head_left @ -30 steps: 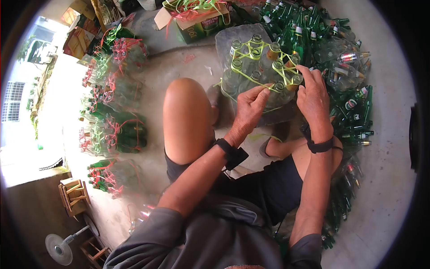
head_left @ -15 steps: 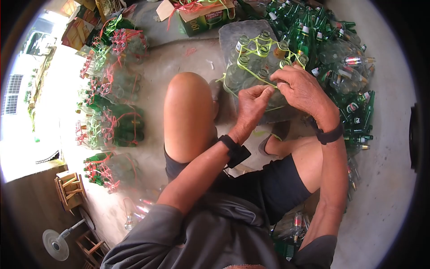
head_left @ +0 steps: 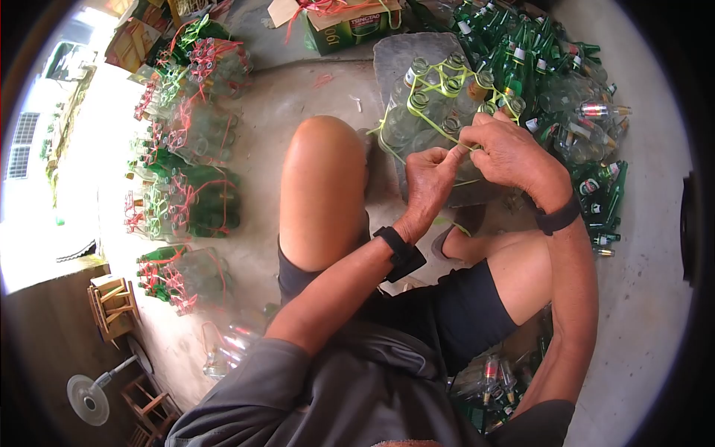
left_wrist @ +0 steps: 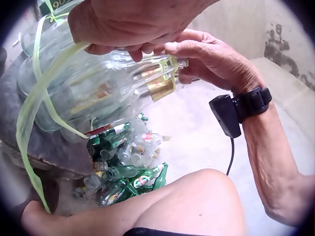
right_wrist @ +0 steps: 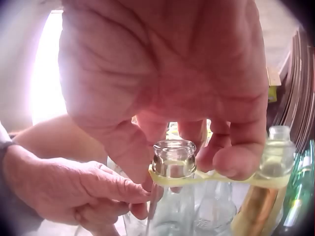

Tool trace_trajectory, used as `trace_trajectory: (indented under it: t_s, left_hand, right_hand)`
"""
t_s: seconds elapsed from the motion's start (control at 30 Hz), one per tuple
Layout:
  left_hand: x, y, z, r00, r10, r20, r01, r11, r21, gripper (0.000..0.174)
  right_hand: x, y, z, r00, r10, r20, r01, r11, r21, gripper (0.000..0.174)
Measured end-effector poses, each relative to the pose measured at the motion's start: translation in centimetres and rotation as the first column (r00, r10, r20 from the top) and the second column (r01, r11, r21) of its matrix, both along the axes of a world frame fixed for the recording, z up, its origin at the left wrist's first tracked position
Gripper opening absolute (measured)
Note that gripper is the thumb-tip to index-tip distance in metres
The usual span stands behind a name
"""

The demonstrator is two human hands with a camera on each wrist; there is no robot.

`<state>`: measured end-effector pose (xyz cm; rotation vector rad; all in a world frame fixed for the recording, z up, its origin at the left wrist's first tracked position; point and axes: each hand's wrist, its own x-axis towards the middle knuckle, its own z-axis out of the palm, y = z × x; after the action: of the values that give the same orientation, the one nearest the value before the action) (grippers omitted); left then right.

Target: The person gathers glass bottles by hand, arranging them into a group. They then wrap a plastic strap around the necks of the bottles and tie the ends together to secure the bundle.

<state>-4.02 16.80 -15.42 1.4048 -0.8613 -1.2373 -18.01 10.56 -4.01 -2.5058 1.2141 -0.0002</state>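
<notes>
A cluster of clear glass bottles [head_left: 403,125] stands on a grey stone block, with a yellow-green plastic strap [left_wrist: 25,114] looped around the necks. At the cluster's near side, my left hand [head_left: 432,179] pinches the strap between thumb and fingers; a loose length trails down in the left wrist view. My right hand [head_left: 514,153] is beside it, fingers curled at the strap around a near bottle neck [right_wrist: 173,160]. Both thumbs come close together there. The right hand covers some of the nearest necks in the head view.
Green and clear bottles [head_left: 596,175] lie piled on the right. Strapped bundles of bottles [head_left: 205,197] line the left floor. A cardboard box [head_left: 350,30] with red and green straps sits at the back; a fan [head_left: 88,400] and wooden stools [head_left: 112,305] stand lower left.
My right hand has moved from the right-hand bottle necks to beside my left hand, over the near necks. The left hand keeps its pinch on the strap. The head view has shifted slightly.
</notes>
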Motion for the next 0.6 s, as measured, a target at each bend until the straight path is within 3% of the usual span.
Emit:
trace_trajectory:
  t_s: [0.23,0.3,0.6]
  left_hand:
    - [0.3,0.1,-0.3,0.999,-0.015,-0.045,0.015,1.000,-0.019,0.039]
    - [0.2,0.3,-0.5,0.997,-0.003,0.074,0.006,0.999,-0.047,0.042]
    - [0.2,0.4,0.0,0.991,-0.060,0.124,0.073,0.992,-0.101,0.043]
  right_hand:
    - [1.2,1.1,1.1,0.984,0.098,-0.147,-0.141,0.937,-0.319,0.010]
    - [1.0,1.2,1.0,0.980,0.103,-0.172,-0.159,0.924,-0.349,0.010]
    - [0.5,0.5,1.5,0.961,0.106,-0.256,-0.201,0.902,-0.382,0.014]
